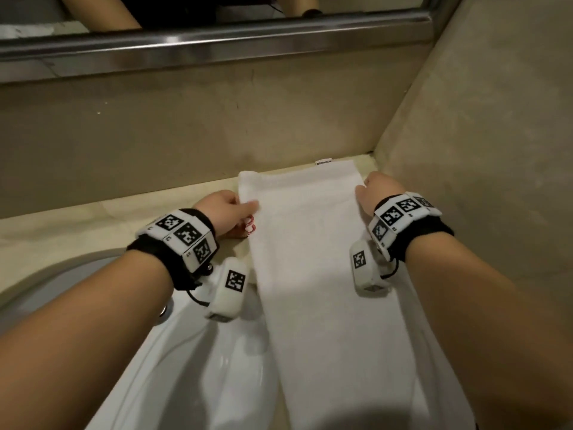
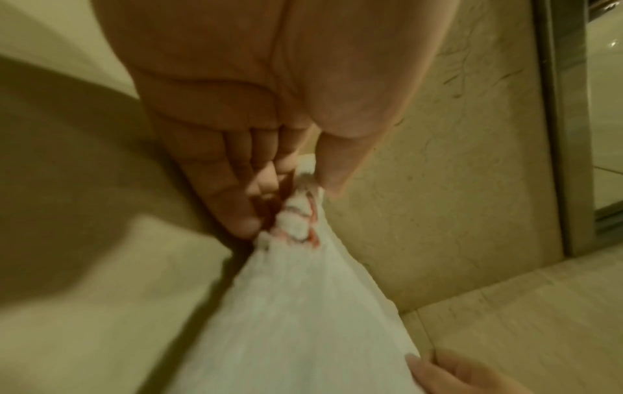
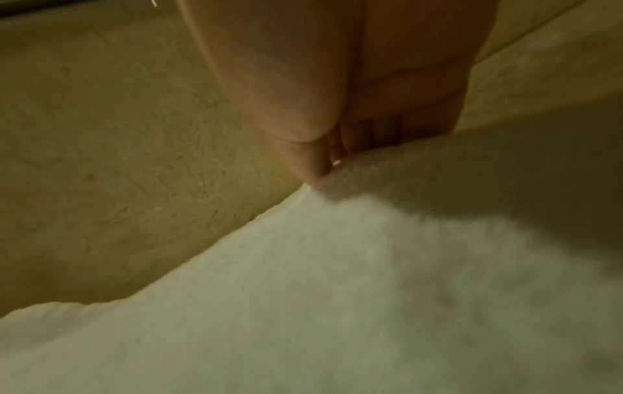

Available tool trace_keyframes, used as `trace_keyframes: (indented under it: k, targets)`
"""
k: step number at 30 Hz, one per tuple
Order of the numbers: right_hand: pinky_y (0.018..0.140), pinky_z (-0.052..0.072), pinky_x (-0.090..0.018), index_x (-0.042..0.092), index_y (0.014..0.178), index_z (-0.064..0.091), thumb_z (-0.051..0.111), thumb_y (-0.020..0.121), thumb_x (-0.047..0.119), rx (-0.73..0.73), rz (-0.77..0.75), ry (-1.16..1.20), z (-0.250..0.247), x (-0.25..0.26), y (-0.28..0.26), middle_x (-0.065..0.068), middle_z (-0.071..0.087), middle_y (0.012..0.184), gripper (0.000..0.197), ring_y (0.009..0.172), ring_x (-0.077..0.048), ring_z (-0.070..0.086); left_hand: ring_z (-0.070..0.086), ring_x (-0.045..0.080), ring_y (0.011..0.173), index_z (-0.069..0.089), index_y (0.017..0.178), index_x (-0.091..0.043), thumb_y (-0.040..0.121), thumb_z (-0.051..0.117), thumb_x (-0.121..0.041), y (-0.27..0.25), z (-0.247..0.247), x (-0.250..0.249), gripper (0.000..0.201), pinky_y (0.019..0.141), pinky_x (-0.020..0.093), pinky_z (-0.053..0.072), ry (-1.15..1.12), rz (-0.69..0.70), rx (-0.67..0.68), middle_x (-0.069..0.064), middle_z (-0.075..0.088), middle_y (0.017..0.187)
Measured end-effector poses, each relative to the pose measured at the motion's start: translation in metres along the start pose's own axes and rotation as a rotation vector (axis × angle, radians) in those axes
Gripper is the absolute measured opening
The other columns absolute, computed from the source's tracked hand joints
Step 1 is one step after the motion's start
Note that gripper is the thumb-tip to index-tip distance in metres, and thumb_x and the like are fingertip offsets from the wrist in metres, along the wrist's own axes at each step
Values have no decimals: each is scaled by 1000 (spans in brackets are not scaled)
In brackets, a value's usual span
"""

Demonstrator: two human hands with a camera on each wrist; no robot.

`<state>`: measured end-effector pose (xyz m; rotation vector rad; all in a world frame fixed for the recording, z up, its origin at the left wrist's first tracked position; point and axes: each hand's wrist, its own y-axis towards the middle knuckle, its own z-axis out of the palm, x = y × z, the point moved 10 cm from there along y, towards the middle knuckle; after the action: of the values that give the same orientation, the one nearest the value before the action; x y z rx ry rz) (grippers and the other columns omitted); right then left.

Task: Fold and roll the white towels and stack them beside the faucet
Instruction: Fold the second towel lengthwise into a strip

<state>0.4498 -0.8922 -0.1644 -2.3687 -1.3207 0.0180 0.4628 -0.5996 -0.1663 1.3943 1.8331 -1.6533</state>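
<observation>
between your two hands, a white towel [image 1: 313, 249] lies folded into a long narrow strip on the beige desk [image 1: 77, 221]. its long axis runs straight away from you: the far short end reaches almost to the back wall [image 1: 186, 131], and the near end trails toward your body, lapping past the rim of the white sink [image 1: 192, 352] on its left.

your left hand [image 1: 221, 212] pinches the strip's left long edge near the far end. in the left wrist view, thumb and fingers [image 2: 236, 213] grip a bunched fold that carries red stitching [image 2: 305, 226]. your right hand [image 1: 375, 192] is curled onto the opposite long edge at about the same depth; the right wrist view shows its fingers [image 3: 313, 168] closed on the cloth's border.

both hands sit equally near the far end, so a roll would most likely start there and travel back toward you along the strip's length. the side wall [image 1: 480, 119] stands just beyond your right fingers, leaving little room that way. the sink bowl drops away below and left of your left fingers, so the cloth may sag there. no faucet is in view.
</observation>
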Motion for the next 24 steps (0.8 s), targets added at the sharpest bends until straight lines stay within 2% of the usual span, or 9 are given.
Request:
trace_keyframes:
  k: [2,4,7,9,12,14,16,19,24]
  targets:
    - [80,41,-35,1,107,52,41,92,24,-8,-4,20,-2,-1,1,-23,58,116,29,106,-39,54,58,19,52,49,66,-13,89,56,-35,8,-7,-5,33,63,30,54,33,-15,-53,7,54,63]
    - [76,39,-34,1,106,52,42,92,23,-12,-6,7,-3,-4,5,-24,58,115,28,104,-39,55,58,26,72,57,74,-12,89,53,-40,16,-15,-20,32,75,33,50,347,41,-128,9,60,76]
    - [76,39,-33,-1,109,50,40,93,19,-23,-18,-19,-8,1,5,-24,57,117,27,106,-38,54,56,27,85,60,94,-10,89,55,-33,24,-20,-35,25,72,30,42,562,96,-175,9,59,88]
    - [85,42,-35,-4,117,48,35,96,14,-16,-9,-44,-7,2,4,-24,52,125,30,113,-36,51,65,24,79,59,92,-9,87,58,-29,28,-21,-32,21,69,29,50,467,81,-171,11,63,88]
    - [94,40,-36,-4,125,43,33,98,12,-25,-22,-33,-9,5,0,-23,48,132,34,119,-35,48,61,9,46,51,74,-14,87,61,-25,23,-23,-25,19,50,18,54,259,77,-179,5,61,73]
    - [86,41,-35,-2,118,49,41,95,23,-36,-56,-13,-14,6,-5,-22,55,123,35,112,-36,52,60,15,55,51,75,-14,83,66,-25,16,-16,-16,20,63,28,56,107,57,-107,7,61,72]
    - [85,41,-35,-1,116,52,44,93,35,-10,-44,10,-15,0,-10,-22,58,119,43,109,-36,53,60,17,59,53,81,-12,77,73,-20,7,-4,-4,22,61,28,57,11,23,0,7,62,69]
    - [86,41,-34,1,115,53,47,92,35,-5,-37,-5,-11,-10,-20,-19,59,119,41,109,-35,54,61,16,58,57,86,-9,75,74,-13,3,2,4,22,57,24,58,114,37,30,5,64,69]
    - [85,42,-38,-4,112,50,44,95,29,15,20,-91,-5,-15,-23,-24,58,117,38,108,-38,53,60,13,47,57,83,-9,82,67,-16,9,0,-4,12,67,35,58,289,91,-48,2,63,64]
